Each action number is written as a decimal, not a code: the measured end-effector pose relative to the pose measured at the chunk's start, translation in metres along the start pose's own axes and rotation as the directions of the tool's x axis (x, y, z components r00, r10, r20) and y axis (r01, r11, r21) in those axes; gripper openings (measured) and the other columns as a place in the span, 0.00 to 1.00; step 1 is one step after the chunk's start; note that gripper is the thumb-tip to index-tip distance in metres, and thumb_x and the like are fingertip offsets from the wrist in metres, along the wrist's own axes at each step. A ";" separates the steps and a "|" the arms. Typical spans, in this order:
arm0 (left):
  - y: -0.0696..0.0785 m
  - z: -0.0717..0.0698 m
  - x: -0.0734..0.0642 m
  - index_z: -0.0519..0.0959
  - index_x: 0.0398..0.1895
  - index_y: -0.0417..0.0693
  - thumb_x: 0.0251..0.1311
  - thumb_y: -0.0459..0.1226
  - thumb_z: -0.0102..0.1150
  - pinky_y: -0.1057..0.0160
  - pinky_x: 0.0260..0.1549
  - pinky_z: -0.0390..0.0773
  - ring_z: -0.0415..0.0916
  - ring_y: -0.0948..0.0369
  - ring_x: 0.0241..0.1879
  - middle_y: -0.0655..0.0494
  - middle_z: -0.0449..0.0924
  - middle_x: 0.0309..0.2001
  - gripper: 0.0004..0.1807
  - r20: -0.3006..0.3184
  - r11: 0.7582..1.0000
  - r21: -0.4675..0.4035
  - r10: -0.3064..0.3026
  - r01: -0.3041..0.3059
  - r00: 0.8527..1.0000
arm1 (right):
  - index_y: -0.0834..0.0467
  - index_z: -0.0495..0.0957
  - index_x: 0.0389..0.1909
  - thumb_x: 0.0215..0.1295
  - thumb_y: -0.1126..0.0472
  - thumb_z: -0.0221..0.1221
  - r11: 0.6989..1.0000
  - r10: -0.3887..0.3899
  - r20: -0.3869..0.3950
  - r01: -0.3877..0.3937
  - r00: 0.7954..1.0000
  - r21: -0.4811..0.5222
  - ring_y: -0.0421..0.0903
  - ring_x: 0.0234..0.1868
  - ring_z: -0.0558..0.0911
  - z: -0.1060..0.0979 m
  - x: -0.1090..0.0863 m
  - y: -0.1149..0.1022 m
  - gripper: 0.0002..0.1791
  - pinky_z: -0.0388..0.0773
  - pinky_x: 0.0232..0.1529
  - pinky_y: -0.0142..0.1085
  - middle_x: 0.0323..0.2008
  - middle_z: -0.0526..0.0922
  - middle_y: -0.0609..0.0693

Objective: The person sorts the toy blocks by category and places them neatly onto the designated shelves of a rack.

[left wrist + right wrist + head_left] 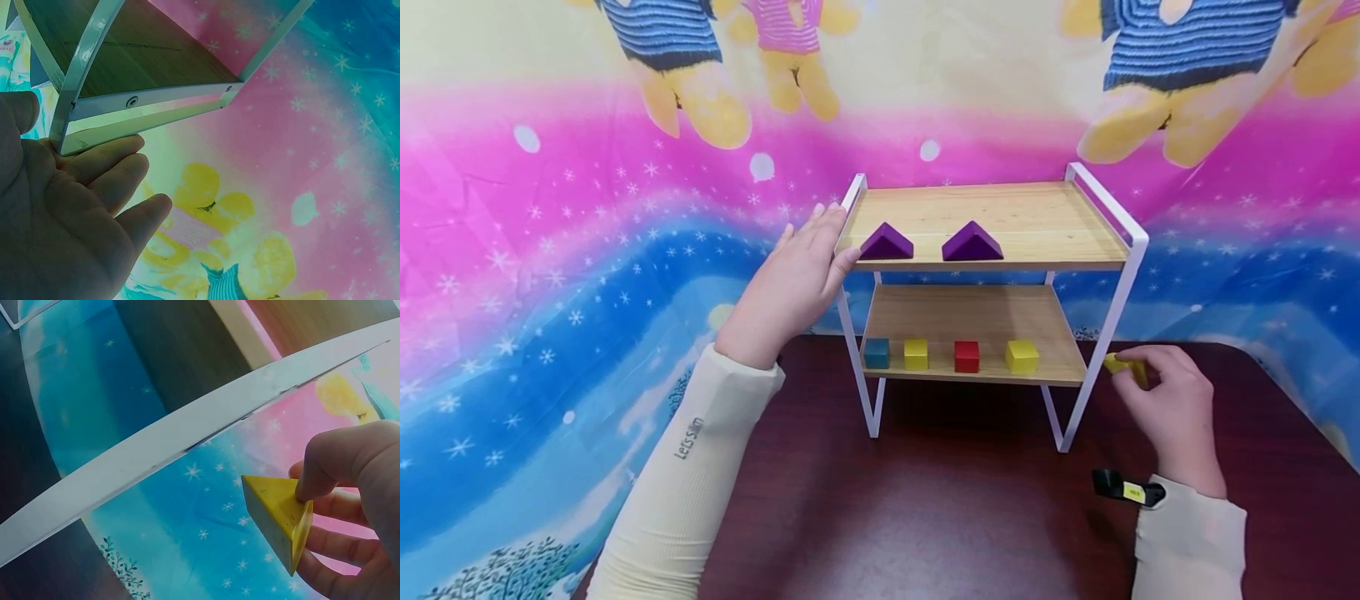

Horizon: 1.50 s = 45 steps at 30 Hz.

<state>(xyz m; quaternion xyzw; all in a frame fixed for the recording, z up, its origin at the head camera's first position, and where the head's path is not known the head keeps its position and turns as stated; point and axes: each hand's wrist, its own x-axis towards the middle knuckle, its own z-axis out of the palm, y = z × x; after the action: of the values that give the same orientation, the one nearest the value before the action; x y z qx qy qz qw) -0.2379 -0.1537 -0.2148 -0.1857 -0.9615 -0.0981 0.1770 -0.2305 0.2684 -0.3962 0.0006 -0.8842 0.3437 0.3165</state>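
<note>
My right hand (1176,408) pinches a yellow triangular block (272,509) between thumb and fingers, just outside the right leg of a two-tier shelf (992,266). Over at the shelf's upper left corner, my left hand (797,279) lies with fingers nearly straight against the white frame (156,100). Two purple triangular blocks stand along the top board's front edge: one (887,243) by my left thumb, the other (973,243) near the middle. On the lower board sit a teal cube (877,353), a yellow cube (916,354), a red cube (967,357) and another yellow cube (1022,357).
The shelf stands on a dark reddish-brown table (925,500), its white metal legs (1105,350) reaching down to the tabletop. Behind it hangs a colourful backdrop (625,208) with bears and snowflakes. A black strap (1127,488) sticks out from my right wrist.
</note>
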 end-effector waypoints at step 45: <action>0.002 0.000 -0.001 0.48 0.82 0.47 0.78 0.56 0.38 0.47 0.77 0.40 0.40 0.55 0.80 0.50 0.49 0.81 0.38 -0.005 1.000 0.007 -0.005 0.005 1.000 | 0.66 0.87 0.41 0.55 0.73 0.67 0.984 -0.163 -0.200 0.174 0.966 0.037 0.22 0.46 0.65 -0.027 -0.007 -0.028 0.12 0.60 0.43 0.16 0.44 0.84 0.61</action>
<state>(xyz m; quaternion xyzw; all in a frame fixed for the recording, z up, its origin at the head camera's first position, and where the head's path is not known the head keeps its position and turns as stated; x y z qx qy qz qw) -0.2364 -0.1521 -0.2145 -0.1823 -0.9620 -0.0957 0.1796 -0.2039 0.2617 -0.3676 0.0504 -0.8358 0.3377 0.4301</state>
